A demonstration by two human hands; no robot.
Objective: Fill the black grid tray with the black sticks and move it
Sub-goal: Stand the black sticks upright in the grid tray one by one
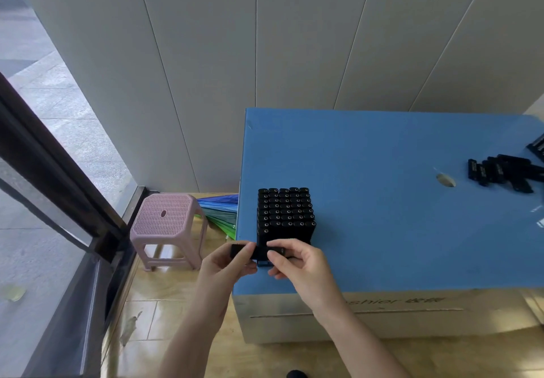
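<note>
1. White wall panels (294, 39) rise behind a blue surface (382, 216) that tops a pale cabinet (397, 316). Part of a printed word shows on the cabinet's front.
2. At the surface's near left corner stands the black grid tray (303, 239), packed with upright black sticks (284, 207), their round tips facing up in tidy rows. The nearest row looks only partly filled, with one tip showing at its left end.
3. A person's two hands meet just in front of the tray, hiding its lower edge.
4. The left hand (232, 263) pinches one end of a black stick (241, 250) between thumb and fingers. The right hand (297, 263) pinches the other end.
5. The stick lies level across the gap between the hands, at the surface's near left edge. Whether it touches the tray cannot be told.
6. Well apart, at the far right of the surface, loose sticks (506, 171) lie in a heap. Another dark object (537, 146) is cut off by the frame's edge.
7. A pink plastic stool (167, 218) stands on the wooden floor (164, 304) left of the cabinet. A folded blue-and-green umbrella (220, 210) lies between the stool and the cabinet.
8. A dark-framed glass door (59, 186) fills the left side, with grey pavement beyond.
</note>
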